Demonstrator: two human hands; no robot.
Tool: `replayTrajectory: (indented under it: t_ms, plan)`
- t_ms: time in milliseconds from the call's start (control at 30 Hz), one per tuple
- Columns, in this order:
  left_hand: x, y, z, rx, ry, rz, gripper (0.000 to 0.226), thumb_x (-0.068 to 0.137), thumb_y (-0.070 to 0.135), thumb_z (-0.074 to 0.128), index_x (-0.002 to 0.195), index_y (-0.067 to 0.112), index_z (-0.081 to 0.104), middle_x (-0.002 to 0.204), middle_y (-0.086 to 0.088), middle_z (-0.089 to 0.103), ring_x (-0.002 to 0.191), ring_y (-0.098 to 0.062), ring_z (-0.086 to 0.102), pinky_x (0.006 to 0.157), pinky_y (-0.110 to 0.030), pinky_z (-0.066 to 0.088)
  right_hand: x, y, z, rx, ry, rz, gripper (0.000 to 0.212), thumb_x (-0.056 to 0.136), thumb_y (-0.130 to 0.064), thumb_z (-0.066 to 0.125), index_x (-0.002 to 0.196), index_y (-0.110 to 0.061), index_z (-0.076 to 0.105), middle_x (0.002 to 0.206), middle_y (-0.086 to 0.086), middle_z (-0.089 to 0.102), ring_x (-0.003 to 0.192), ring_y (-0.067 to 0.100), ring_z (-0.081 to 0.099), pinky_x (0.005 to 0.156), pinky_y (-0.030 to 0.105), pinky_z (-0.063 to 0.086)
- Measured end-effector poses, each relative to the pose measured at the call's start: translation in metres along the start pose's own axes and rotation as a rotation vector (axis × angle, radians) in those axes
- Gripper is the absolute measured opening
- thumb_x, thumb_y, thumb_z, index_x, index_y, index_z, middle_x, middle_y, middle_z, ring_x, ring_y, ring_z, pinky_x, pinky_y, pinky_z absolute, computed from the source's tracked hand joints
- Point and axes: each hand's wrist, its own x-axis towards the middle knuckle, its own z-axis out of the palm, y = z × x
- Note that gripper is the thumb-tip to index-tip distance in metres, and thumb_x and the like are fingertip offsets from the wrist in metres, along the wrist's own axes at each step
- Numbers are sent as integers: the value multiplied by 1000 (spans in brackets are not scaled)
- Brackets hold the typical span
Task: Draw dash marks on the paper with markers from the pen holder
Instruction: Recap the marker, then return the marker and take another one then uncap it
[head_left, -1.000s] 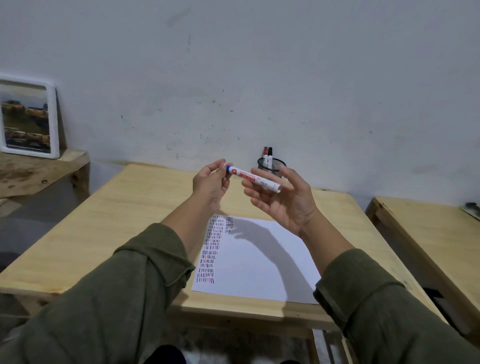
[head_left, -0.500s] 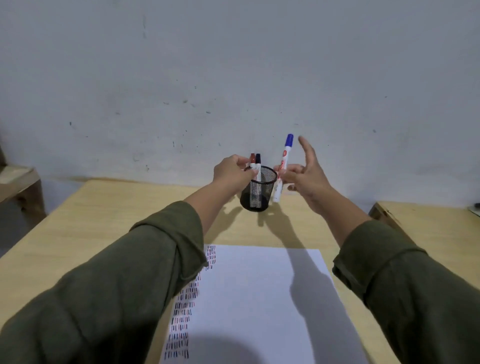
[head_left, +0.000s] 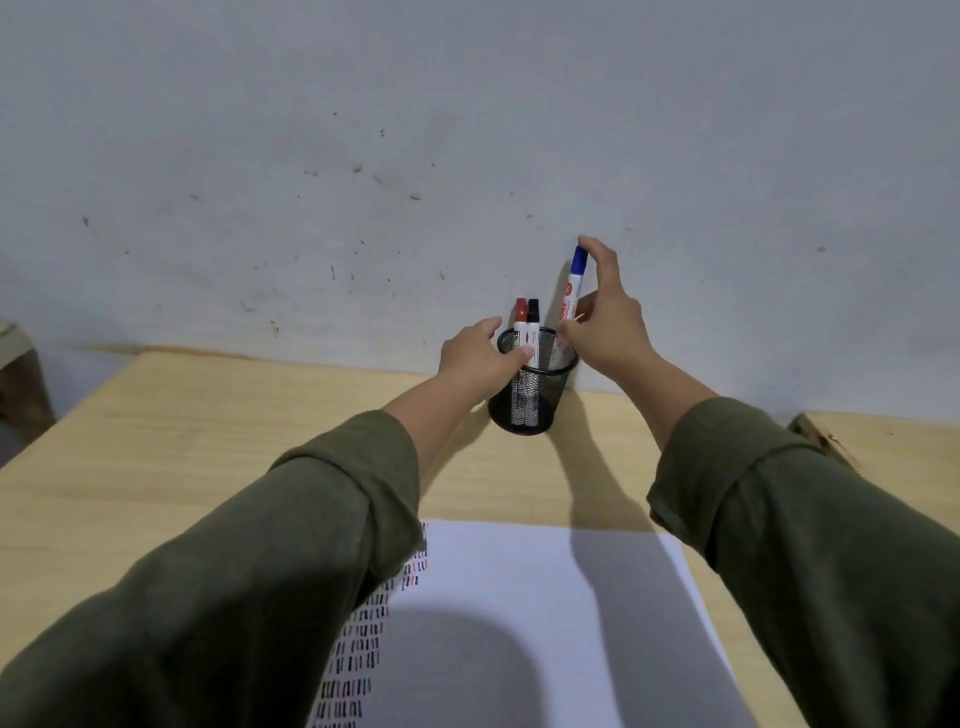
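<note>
A black mesh pen holder stands at the far edge of the wooden table, near the wall. A red-capped marker and a black-capped marker stand upright in it. My left hand grips the holder's left rim. My right hand holds a blue-capped marker upright, its lower end inside the holder's right side, index finger on the cap. White paper lies near me, with columns of dash marks along its left side, partly hidden by my left sleeve.
A grey wall rises right behind the pen holder. A second wooden table stands to the right across a narrow gap. Part of a low wooden shelf shows at the far left.
Both hands went from above the paper to the pen holder. The left hand took hold of its rim. The right hand turned the blue marker upright and lowered its end into the holder.
</note>
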Motion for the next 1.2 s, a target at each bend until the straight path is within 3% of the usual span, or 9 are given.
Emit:
replayTrajectory:
  t_ms: [133,300,400,467,533,733,867,1067,1200]
  plan:
    - [-1,1,0,-20,7,32,54,90,31,60,140,17,47,140,-4,54,127,-24,50,103,-31,38,0,6,10,-74,-82,22,80,76,4,64,137,-34,27,69,2,57,63,20,60,54,28,50]
    - [-2,2,2,-63,15,28,50,89,28,62,136,16,51,135,-5,59,122,-24,54,100,-30,40,-1,12,16,-112,-112,9,75,72,-2,67,133,-30,33,72,6,60,71,28,62,64,37,52]
    - [-1,0,1,-99,18,14,51,89,28,63,137,17,50,135,-4,59,121,-22,54,96,-26,41,0,14,18,-131,-118,-16,69,74,-3,69,131,-24,37,72,1,56,67,20,55,55,25,44]
    - [-1,0,2,-122,17,6,52,88,28,63,138,17,50,135,-4,58,121,-22,54,92,-24,40,1,15,19,-154,-125,-28,67,74,-4,70,131,-21,40,81,4,56,66,14,52,53,23,39]
    - [-1,-1,2,-135,20,4,52,88,28,63,137,18,50,135,-4,58,123,-21,53,92,-22,38,3,16,21,-194,-100,-50,64,73,-5,70,130,-19,44,94,7,52,76,19,53,62,25,37]
    - [0,-4,3,-148,17,8,51,88,28,64,136,19,52,134,-4,59,124,-21,52,91,-19,36,6,18,24,-271,-105,-111,61,77,-12,68,133,-24,48,107,10,41,97,31,55,83,38,49]
    - [0,-3,3,-150,12,6,52,88,29,64,137,18,51,136,-4,58,125,-21,51,89,-20,35,9,19,24,-278,-109,-89,59,78,-11,68,132,-24,49,114,12,43,100,29,55,80,32,45]
    - [4,-5,5,-154,15,-7,56,86,32,66,137,17,50,137,-4,57,127,-20,50,89,-20,34,-3,20,22,-122,-34,-128,44,76,-17,71,115,-24,53,101,6,47,85,17,49,67,22,41]
    - [6,-7,7,-158,20,-19,60,85,34,67,139,16,47,141,-4,53,130,-20,48,98,-24,36,-13,17,22,3,-64,-89,44,78,-12,68,115,-22,47,87,11,64,77,25,59,68,33,46]
